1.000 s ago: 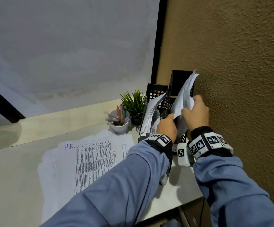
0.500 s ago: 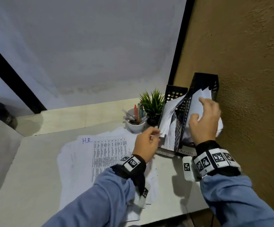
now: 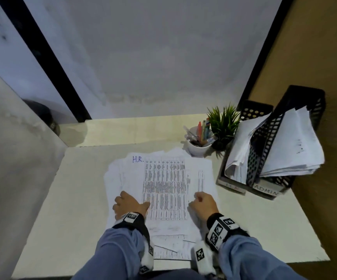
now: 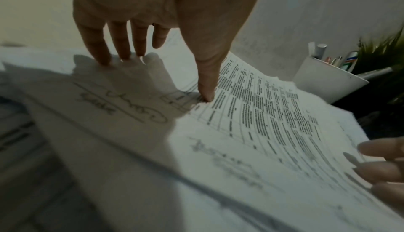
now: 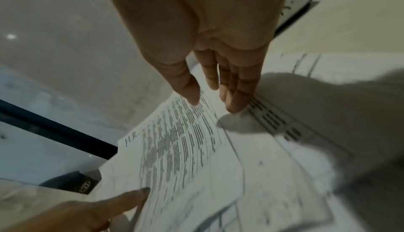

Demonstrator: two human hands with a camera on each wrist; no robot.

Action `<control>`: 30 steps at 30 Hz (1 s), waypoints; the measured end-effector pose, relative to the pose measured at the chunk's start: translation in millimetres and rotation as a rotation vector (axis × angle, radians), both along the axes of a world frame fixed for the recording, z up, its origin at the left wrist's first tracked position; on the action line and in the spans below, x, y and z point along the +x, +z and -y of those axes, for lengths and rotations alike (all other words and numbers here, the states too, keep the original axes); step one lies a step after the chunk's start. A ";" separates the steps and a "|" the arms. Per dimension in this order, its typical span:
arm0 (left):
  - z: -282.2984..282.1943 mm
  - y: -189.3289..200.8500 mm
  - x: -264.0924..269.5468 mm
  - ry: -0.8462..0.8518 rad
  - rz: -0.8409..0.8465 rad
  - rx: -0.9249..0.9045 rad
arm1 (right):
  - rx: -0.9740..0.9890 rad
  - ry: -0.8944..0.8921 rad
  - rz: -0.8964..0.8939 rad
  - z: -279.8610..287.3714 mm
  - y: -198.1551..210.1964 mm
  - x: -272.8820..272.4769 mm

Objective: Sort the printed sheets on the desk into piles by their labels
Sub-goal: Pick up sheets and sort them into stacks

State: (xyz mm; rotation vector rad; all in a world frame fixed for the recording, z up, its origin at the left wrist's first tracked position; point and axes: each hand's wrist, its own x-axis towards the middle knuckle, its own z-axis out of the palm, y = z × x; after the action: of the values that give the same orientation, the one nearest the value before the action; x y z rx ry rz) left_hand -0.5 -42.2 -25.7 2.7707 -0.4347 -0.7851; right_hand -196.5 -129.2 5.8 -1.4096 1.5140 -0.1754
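Observation:
A loose pile of printed sheets [image 3: 163, 186] lies in the middle of the desk. Its top sheet is a dense table marked "H.R." [image 3: 138, 159] in blue at its upper left corner. My left hand [image 3: 130, 203] rests on the pile's left side, fingers straight, thumb [image 4: 205, 95] pressing the top sheet [image 4: 251, 123]. My right hand [image 3: 202, 202] touches the right side with straight fingertips [image 5: 234, 107] on the sheet [image 5: 174, 149]. Neither hand holds paper. At the right stand two black mesh file trays: one [image 3: 254, 112] with curled sheets, one labelled ADMIN [image 3: 266, 191] with a thick bundle [image 3: 292, 150].
A white cup of pens [image 3: 198, 142] and a small green plant [image 3: 223, 122] stand behind the pile, beside the trays. A brown wall [image 3: 325, 57] closes the right side and a pale wall the back. Bare desk [image 3: 62, 199] lies left of the pile.
Both hands have left the file trays and come down onto the loose pile. The sheets that my right hand held now stay in the ADMIN tray. The view has tilted down.

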 end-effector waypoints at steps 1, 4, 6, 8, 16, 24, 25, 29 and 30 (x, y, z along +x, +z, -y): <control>-1.1 -1.3 2.7 -0.006 0.002 -0.006 | 0.040 -0.010 0.009 -5.1 1.2 2.6; -5.9 -3.5 6.7 -0.016 -0.002 -0.003 | 0.130 -0.032 0.103 -11.9 -0.3 9.0; -10.0 -2.3 8.9 -0.034 0.020 0.053 | 0.157 -0.081 0.083 -11.5 -6.7 13.6; -13.1 -3.0 12.6 -0.023 -0.015 0.041 | 0.079 -0.090 -0.018 -9.1 -17.3 18.8; -32.2 -7.7 19.1 -0.076 -0.020 -0.372 | 0.082 -0.083 0.018 -7.3 -17.8 18.3; -45.6 2.9 16.5 0.042 -0.161 -0.821 | 0.222 -0.287 0.363 0.8 11.1 15.3; -46.0 3.9 16.7 0.053 -0.189 -0.843 | 0.246 -0.328 0.446 0.3 14.2 16.3; -43.2 9.3 14.5 0.085 -0.325 -0.944 | 0.316 -0.517 0.607 6.2 22.2 19.4; -42.2 10.6 13.7 0.075 -0.347 -0.956 | 0.322 -0.544 0.603 9.5 20.3 18.5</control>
State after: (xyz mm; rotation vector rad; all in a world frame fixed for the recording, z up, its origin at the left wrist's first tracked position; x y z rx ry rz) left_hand 13.2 0.0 -15.1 1.7246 -0.4684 -0.7491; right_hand -178.0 -138.8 26.0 -0.5850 1.2984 -0.6033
